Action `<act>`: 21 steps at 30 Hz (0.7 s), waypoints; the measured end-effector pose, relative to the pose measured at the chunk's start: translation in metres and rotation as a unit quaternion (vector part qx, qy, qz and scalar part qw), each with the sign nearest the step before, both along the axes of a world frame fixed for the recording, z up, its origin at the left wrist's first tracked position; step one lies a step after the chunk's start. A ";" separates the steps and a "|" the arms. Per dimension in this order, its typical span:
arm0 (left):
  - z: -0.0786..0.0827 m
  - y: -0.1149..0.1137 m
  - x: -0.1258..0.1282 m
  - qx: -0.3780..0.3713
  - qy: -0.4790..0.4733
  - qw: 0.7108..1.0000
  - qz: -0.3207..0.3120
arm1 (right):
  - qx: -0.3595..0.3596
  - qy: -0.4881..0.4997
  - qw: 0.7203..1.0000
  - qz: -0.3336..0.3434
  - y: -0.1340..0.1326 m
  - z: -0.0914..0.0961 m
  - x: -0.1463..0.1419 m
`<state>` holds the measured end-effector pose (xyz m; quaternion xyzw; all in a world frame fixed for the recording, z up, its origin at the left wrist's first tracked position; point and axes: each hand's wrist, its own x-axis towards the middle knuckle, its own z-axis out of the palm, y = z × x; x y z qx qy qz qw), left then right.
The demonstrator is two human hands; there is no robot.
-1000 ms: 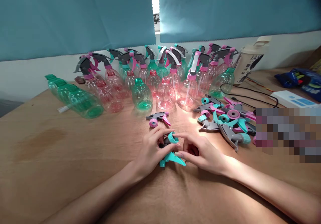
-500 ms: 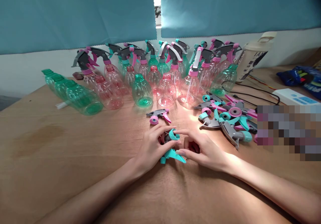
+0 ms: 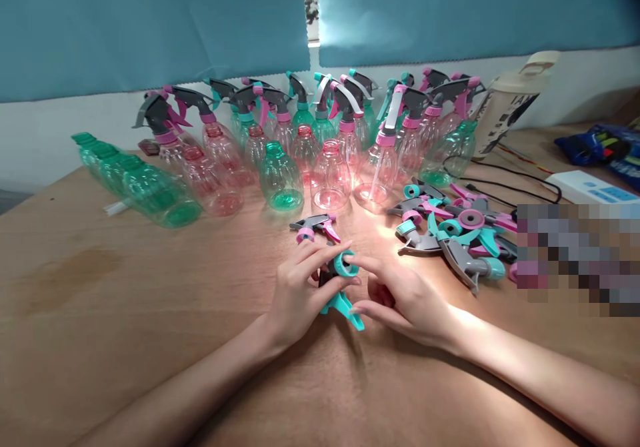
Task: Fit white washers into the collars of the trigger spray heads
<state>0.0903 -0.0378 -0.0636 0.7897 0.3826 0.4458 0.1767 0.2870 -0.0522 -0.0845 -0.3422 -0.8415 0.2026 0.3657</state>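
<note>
My left hand (image 3: 296,290) is closed round a teal and dark grey spray trigger head (image 3: 341,287), lifted slightly off the brown table (image 3: 125,313). My right hand (image 3: 400,297) touches the same head from the right, its fingertips pinching the teal screw collar and the trigger. A grey and pink trigger head (image 3: 314,227) lies on the table just beyond my fingers. Behind it stand an empty green bottle (image 3: 281,177) and an empty pink bottle (image 3: 331,177).
Several pink and green spray bottles (image 3: 350,127) stand in rows at the back, some capped. Green bottles (image 3: 145,187) lie on their sides at left. A pile of trigger heads (image 3: 450,230) sits right of my hands. A jug (image 3: 505,110), cables and a white power strip (image 3: 590,190) are at right.
Both hands have turned the teal trigger head a little and raised it, with the left fingers now stretched further over it. The camera view has tilted slightly.
</note>
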 end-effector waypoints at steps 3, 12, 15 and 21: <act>0.004 0.000 0.003 0.072 0.007 0.997 0.007 | 0.078 -0.014 0.996 -0.036 -0.003 0.004 -0.004; 0.008 -0.003 0.006 0.159 0.013 0.987 0.027 | 0.189 -0.037 0.978 -0.083 -0.005 0.013 -0.010; 0.007 -0.003 0.007 0.174 0.013 0.984 0.025 | 0.198 -0.047 0.975 -0.091 -0.005 0.011 -0.012; 0.009 -0.003 0.006 0.183 0.027 0.982 0.033 | 0.193 -0.048 0.975 -0.098 -0.004 0.006 -0.011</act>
